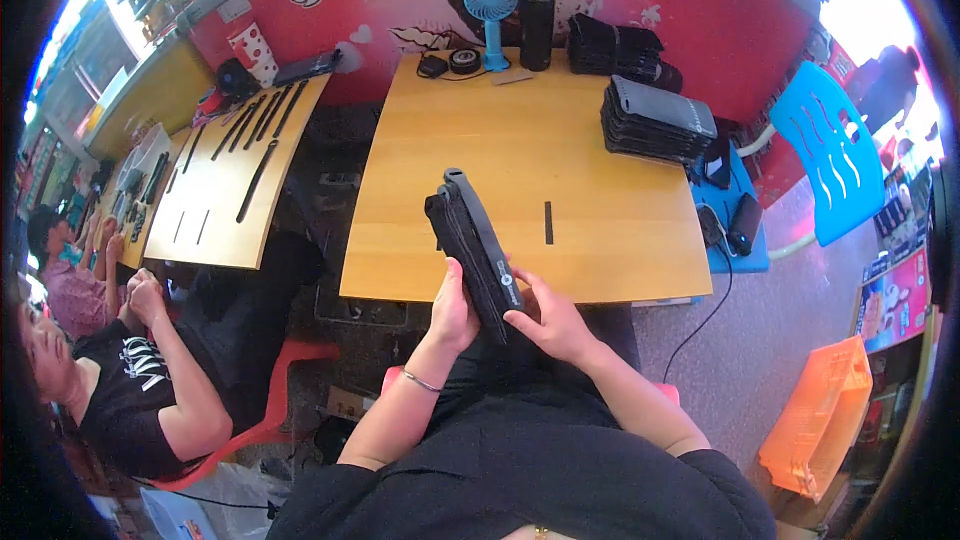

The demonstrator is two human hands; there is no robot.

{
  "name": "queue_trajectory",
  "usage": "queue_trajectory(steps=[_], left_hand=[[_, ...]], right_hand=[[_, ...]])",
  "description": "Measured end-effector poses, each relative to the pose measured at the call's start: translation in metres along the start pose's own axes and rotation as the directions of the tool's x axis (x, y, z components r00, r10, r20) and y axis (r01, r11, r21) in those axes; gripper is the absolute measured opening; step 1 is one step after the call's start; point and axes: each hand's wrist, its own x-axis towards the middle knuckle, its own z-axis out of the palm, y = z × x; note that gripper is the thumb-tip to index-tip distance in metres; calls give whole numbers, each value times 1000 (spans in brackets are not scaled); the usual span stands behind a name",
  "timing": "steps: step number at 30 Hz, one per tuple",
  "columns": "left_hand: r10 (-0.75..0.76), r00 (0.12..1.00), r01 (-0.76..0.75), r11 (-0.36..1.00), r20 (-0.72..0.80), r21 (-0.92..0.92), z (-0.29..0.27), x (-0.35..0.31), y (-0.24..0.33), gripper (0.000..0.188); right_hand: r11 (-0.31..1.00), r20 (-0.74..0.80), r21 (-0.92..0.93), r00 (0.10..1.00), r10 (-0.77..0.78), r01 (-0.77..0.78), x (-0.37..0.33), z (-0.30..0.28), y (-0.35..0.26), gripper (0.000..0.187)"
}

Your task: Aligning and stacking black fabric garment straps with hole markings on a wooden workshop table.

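Both my hands hold a bundle of folded black fabric pieces [472, 252] with a grey strip along its right side. It is tilted, its far end raised over the near part of the wooden table [420, 160]. My left hand [456, 312] grips the bundle's left side, thumb pointing up along it. On the other side, near the lower end, my right hand [552, 318] presses with thumb and fingers. A short black strip [548, 223] lies on the table just beyond my right hand. At the back right sits a stack of similar grey-topped black pieces [658, 120].
Along the table's back stand a blue handheld fan [491, 20], a black tumbler [537, 28] and a black fabric bundle [612, 46]. A blue chair [830, 150] is at right, an orange basket [818, 420] lower down. Leftward, a co-worker [150, 370] sits by another table [225, 225] with black straps.
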Motion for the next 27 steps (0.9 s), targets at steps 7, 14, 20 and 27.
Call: queue_trajectory(steps=[7, 14, 20, 27], left_hand=[[93, 986, -118, 975, 138, 186, 3, -8, -9, 35], [9, 996, -29, 972, 87, 235, 0, -7, -3, 40], [-34, 998, 18, 964, 54, 265, 2, -6, -4, 41], [10, 999, -20, 955, 36, 295, 2, -12, -12, 39]], right_hand=[[998, -83, 6, 994, 70, -70, -16, 2, 20, 54], [987, -20, -149, 999, 51, -53, -15, -11, 16, 33], [977, 39, 77, 980, 196, -198, -13, -30, 7, 31], [988, 21, -100, 992, 121, -119, -15, -23, -2, 37]])
